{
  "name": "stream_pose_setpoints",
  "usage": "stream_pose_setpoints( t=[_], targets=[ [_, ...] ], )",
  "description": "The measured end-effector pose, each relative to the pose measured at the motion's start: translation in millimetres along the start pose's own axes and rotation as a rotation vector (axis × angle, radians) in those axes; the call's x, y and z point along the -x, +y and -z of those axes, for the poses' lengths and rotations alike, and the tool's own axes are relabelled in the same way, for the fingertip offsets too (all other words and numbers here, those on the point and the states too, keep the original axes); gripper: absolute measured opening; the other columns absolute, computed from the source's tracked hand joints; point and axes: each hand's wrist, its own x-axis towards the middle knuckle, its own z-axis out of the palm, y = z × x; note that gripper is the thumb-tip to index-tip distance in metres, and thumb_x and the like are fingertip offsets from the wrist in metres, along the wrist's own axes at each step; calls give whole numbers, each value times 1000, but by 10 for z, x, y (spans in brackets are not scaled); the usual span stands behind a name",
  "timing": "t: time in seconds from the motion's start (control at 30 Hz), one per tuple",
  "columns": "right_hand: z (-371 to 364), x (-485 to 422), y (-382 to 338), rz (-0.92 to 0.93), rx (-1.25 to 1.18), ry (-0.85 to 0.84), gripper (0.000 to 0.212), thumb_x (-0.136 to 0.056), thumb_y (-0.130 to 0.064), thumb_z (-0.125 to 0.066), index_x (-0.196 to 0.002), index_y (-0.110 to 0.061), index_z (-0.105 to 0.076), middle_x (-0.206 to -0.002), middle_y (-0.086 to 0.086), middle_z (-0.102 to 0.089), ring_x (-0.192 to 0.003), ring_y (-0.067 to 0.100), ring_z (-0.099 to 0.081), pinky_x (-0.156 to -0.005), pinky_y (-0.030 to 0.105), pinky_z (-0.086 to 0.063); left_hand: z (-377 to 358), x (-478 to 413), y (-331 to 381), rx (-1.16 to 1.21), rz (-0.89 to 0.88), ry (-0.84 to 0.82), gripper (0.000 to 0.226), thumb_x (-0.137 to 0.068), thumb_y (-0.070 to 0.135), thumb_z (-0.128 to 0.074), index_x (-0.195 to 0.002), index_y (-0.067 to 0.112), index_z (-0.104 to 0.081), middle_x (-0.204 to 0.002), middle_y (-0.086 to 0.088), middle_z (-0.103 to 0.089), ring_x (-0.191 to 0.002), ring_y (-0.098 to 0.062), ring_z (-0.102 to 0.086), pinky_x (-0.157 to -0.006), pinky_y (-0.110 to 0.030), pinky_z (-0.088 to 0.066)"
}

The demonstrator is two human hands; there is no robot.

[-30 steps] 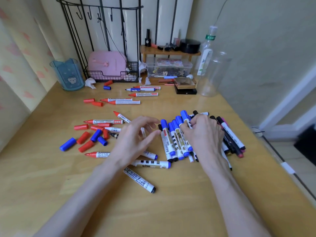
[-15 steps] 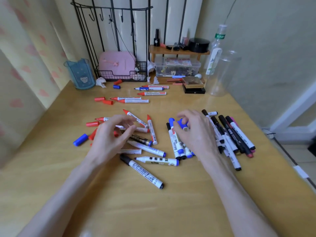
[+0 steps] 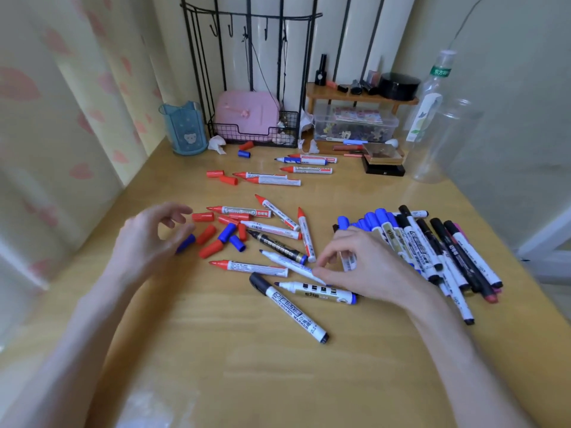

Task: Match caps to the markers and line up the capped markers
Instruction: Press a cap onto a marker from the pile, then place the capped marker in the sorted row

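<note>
Pinching: R hand [image 3: 364, 267], thumb + forefinger clamped on tail end of thin blue-tip marker [image 3: 290, 263]. Other fingers curled above it. Marker lies flat, mid surface.
L hand [image 3: 148, 242]: hovers over L side, blurred. Fingers apart, loosely curled, nothing in them.
Blue cap [image 3: 187, 242]: on surface just beside L thumb; contact can't tell.
Loose caps [image 3: 211, 248]: red + blue, scattered btw the two hands, none on a marker.
Capped row: blue-capped markers [image 3: 370, 219] then black-capped markers [image 3: 438, 230], side by side at R of surface, caps pointing away from person. R wrist covers near ends of the blue ones.
Red-tip markers [image 3: 247, 212]: uncapped, mixed angles, mid surface.
Far markers [image 3: 272, 180]: uncapped, near back of surface, two red caps beside them.
Lone black-capped marker [image 3: 293, 310]: diagonal, nearest the person.
Gold-band marker [image 3: 318, 294]: uncapped blue tip, just beyond it, tail under R hand.
Surface [image 3: 216, 372]: light wood.
Back: blue cup [image 3: 184, 128], pink case [image 3: 247, 114] in wire basket [image 3: 262, 138], clear bottle [image 3: 431, 97].
</note>
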Motion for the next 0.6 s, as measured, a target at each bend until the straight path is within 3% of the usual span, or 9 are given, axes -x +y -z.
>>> stream_pose_setpoints(
  t=[0.17,0.33,0.47,0.53,0.6],
  targets=[
    [-44,23,-41,2,158,-132,25,-74,-60,-82,-85,-39,-76,-89,-16,-60,-103,2,-49,-90,34,-48,-31,5,-79,-160,119,-149,27,-84,37,-85,-106,33,-69,-87,15,-67,-88,-17,-66,-76,-37,-51],
    [-112,8,-88,9,213,-133,24,-75,-58,-81,-84,-37,-73,-85,-14,-58,-96,2,-50,-84,31,-49,2,-6,-87,-166,109,-139,11,-86,33,-83,-94,28,-76,-85,13,-70,-87,-16,-68,-74,-34,-50],
    [-33,16,-125,12,9,40,18,-81,-43,-82,-84,-32,-67,-86,-16,-60,-75,9,-55,-65,19,-41,41,13,119,191,-11,-117,8,-97,36,-69,-100,30,-72,-91,18,-74,-83,-5,-69,-71,-26,-53],
    [-29,20,-161,8,-120,90,18,-88,-40,-78,-90,-31,-63,-86,-14,-65,-69,11,-58,-63,18,-46,-34,63,307,396,-72,-190,17,-101,33,-62,-110,19,-69,-90,6,-76,-72,-11,-69,-65,-32,-53],
    [-62,18,-182,19,-193,97,16,-94,-41,-73,-99,-31,-62,-87,-12,-68,-77,10,-64,-68,19,-50,-155,144,477,445,-150,-274,18,-104,31,-60,-110,15,-67,-79,-5,-70,-63,-13,-58,-59,-31,-47]
  ],
)
